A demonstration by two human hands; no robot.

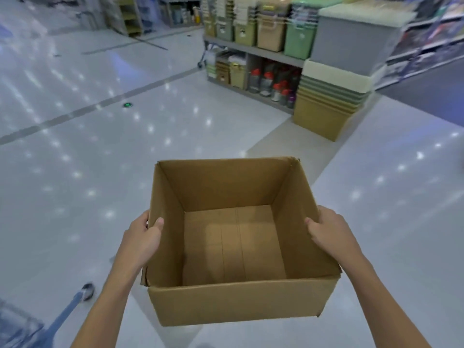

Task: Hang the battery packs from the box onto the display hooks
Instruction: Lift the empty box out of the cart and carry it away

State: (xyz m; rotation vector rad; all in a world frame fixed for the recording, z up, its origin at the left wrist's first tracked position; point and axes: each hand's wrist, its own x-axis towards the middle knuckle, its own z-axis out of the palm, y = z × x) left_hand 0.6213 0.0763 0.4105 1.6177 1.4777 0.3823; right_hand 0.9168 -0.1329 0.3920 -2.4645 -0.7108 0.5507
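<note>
Cardboard box, open-topped, held above the shop floor. Left hand and right hand grip opposite walls, fingers curled outside, thumbs over the rims.

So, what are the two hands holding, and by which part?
The open brown cardboard box: the left hand grips its left wall's top edge, the right hand its right wall's, thumbs inside.

1. I see a glossy pale floor dotted with reflected ceiling lights.
2. A dark strip crosses it diagonally, with a small green marker just beside it.
3. Grey shelf unit ahead right: pastel storage bins above, red-capped bottles below.
4. Stacked bins stand on the floor at its end, topped by a grey lidded bin.
5. Far shelving is blurred.
</note>
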